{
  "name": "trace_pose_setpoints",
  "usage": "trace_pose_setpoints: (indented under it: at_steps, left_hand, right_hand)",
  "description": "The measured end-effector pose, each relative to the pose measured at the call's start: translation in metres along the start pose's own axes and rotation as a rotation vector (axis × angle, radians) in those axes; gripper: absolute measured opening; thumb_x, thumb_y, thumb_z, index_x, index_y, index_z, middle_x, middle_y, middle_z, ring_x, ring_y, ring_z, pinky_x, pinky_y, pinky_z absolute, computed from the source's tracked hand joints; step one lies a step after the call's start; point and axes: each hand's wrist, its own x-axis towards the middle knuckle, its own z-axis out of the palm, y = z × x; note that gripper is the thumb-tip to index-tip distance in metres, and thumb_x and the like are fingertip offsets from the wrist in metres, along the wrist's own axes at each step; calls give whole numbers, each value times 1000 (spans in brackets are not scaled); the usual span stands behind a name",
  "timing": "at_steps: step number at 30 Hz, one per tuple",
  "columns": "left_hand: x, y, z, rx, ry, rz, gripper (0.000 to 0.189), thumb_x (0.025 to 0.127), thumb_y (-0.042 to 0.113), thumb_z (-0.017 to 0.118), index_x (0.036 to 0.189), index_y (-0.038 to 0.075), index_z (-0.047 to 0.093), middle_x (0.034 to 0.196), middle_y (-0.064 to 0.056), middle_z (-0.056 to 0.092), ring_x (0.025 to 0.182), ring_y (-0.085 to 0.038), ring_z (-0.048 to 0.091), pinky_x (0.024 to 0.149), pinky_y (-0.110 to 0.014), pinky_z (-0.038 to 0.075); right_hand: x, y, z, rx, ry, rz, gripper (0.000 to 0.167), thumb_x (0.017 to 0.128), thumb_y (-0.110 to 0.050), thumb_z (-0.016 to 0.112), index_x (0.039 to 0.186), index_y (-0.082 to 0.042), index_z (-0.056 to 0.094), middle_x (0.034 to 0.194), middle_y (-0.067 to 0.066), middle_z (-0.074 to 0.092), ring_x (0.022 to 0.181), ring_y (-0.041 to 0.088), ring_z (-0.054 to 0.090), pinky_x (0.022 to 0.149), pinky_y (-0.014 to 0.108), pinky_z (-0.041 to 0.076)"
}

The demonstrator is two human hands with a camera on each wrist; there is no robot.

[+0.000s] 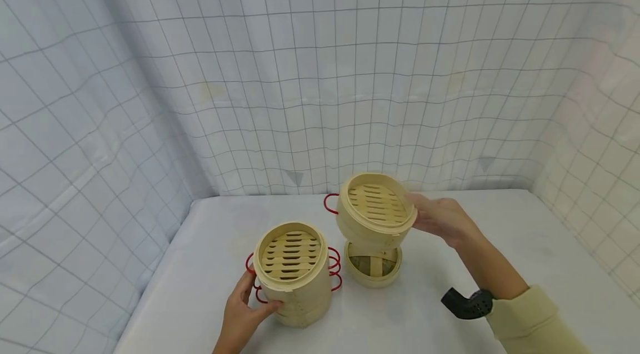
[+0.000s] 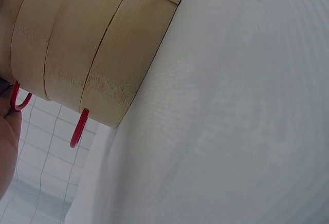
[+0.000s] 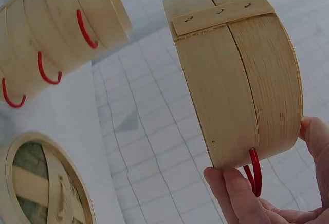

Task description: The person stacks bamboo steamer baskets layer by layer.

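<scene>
A stack of bamboo steamer baskets (image 1: 295,287) with red side loops stands on the table, its slatted top tier facing up. At its left side, my left hand (image 1: 245,307) grips the wall, thumb in front and fingers near the red loops. Raised to the right of the stack, another bamboo steamer basket (image 3: 236,80) tilts in my right hand (image 1: 440,218). Fingers and thumb pinch its wall by a red loop (image 3: 255,172). Below this raised basket lies a round bamboo lid (image 1: 372,282) with a woven top and crossing strips, partly hidden in the head view.
A white cloth covers the table (image 1: 200,287). White grid-patterned sheets (image 1: 320,93) hang behind it and along both sides. A black curved device (image 1: 467,304) sits on the right wrist beside a pale yellow sleeve (image 1: 535,320).
</scene>
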Motion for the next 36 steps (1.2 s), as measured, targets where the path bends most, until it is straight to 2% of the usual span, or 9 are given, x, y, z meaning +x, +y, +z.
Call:
trace_pose_setpoints:
  at_steps: [3, 9, 13, 18, 25, 36]
  left_hand:
    - [-1, 1, -1, -6, 5, -3, 85, 62, 8, 84, 135, 1, 42, 134, -10, 44, 119, 3, 38, 95, -10, 32]
    - [-1, 1, 0, 15, -10, -28, 87, 62, 11, 84, 136, 2, 40, 136, -9, 43, 119, 2, 37, 95, -10, 31]
    - [-2, 0, 0, 18, -13, -36, 87, 63, 11, 84, 137, 3, 40, 136, -7, 43, 119, 2, 36, 95, -9, 30]
    - [-2, 0, 0, 13, -5, -1, 85, 63, 10, 84, 136, 4, 41, 135, -7, 44, 119, 1, 38, 96, -12, 32]
    - [-3, 1, 0, 22, 3, 10, 81, 64, 10, 83, 134, 7, 44, 132, -5, 47, 118, 0, 41, 95, -14, 35]
    - [-3, 2, 1, 4, 7, 4, 82, 64, 7, 83, 135, 3, 42, 134, -7, 45, 119, 2, 38, 96, -11, 32]
  right_hand:
    - [2, -8, 21, 18, -28, -4, 72, 80, -48, 67, 117, 13, 54, 107, 18, 61, 94, 25, 62, 84, 38, 49]
    - [1, -19, 52, 121, -87, 3, 63, 82, -36, 69, 113, 17, 51, 89, 14, 61, 77, 18, 63, 78, 35, 52]
    - [-2, -21, 68, 115, -121, -23, 57, 82, -34, 69, 104, 17, 55, 83, 12, 61, 72, 18, 64, 75, 34, 53]
    - [-4, -21, 87, 105, -161, -26, 49, 81, -34, 69, 90, 13, 63, 78, 11, 64, 69, 19, 64, 70, 32, 55]
    - [-4, -19, 104, 89, -181, -22, 44, 77, -35, 73, 77, 8, 65, 72, 11, 65, 66, 21, 65, 70, 36, 55]
    - [-8, -16, 116, 25, -178, -46, 46, 76, -37, 73, 78, 8, 67, 69, 10, 65, 66, 22, 66, 66, 33, 56]
